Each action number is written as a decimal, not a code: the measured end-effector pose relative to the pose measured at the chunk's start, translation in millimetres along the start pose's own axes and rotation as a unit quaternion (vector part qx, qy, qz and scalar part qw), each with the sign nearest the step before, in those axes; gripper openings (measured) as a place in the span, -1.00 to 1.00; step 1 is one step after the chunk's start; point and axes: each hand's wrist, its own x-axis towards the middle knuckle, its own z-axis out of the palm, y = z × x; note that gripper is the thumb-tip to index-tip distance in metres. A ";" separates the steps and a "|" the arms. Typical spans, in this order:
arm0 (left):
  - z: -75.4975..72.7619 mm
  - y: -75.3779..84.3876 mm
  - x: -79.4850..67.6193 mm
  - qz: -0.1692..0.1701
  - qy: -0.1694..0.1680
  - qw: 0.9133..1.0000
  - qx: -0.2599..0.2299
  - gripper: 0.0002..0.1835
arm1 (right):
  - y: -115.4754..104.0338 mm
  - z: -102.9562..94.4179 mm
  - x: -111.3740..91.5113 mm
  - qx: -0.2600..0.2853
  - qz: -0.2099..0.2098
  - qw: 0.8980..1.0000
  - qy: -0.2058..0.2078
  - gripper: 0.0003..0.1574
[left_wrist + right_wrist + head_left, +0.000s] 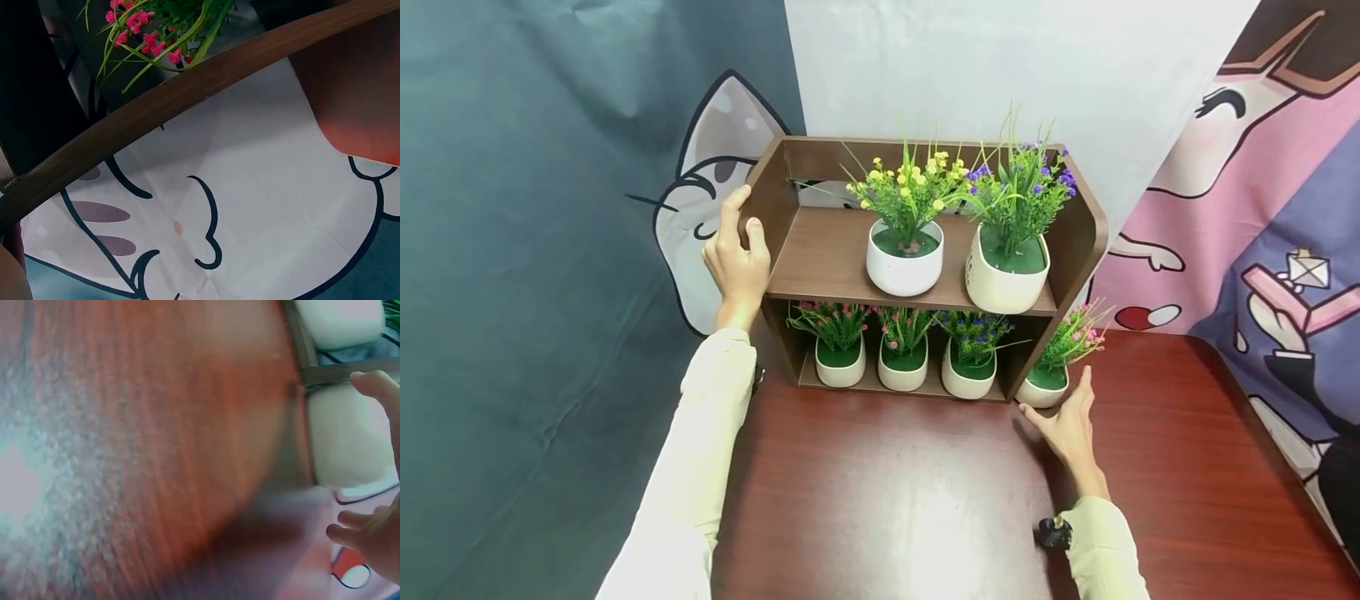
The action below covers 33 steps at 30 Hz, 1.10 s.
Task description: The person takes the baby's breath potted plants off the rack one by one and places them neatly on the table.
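A brown two-tier wooden shelf (pixel 850 237) stands on the table. At the upper front edge of its left side panel is my left hand (pixel 737 258), which grips that edge with fingers on the outer side and thumb inward. In the left wrist view only a bit of that hand (pixel 12 272) shows, beside the dark panel edge (pixel 206 90). My right hand (pixel 1071 425) has its fingers spread around the front of a cream pot with pink flowers (pixel 1047 392), outside the shelf's right panel. A small gap separates fingers and pot (pixel 347 437) in the right wrist view.
On the upper tier stand a white pot with yellow flowers (pixel 904 271) and a cream pot with purple flowers (pixel 1007 287). The lower tier holds cream pots with pink (pixel 841 367), pink (pixel 902 371) and purple flowers (pixel 968 379). Printed curtains (pixel 550 250) hang around the reddish-brown table (pixel 865 483).
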 end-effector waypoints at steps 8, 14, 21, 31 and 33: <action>-2.7 -0.5 2.7 0.009 0.011 1.000 0.003 -0.61 | -37.6 -21.4 -24.2 0.012 0.024 0.997 0.067 0.48; -0.3 -1.0 7.6 0.006 0.014 1.000 0.005 -0.62 | -98.7 -23.5 -38.8 0.104 -0.004 0.975 0.197 0.01; -2.5 -1.4 5.5 0.002 0.009 1.000 0.009 -0.62 | -197.1 -14.5 -59.0 0.300 -0.144 0.924 0.191 -0.31; -0.3 3.9 -3.0 -0.007 0.024 0.999 0.040 -0.61 | -281.4 -13.4 -36.7 0.299 -0.270 0.912 0.077 -0.25; -1.3 4.2 0.1 -0.007 0.009 0.999 0.045 -0.60 | -288.8 -6.6 -27.5 0.290 -0.263 0.917 0.078 -0.19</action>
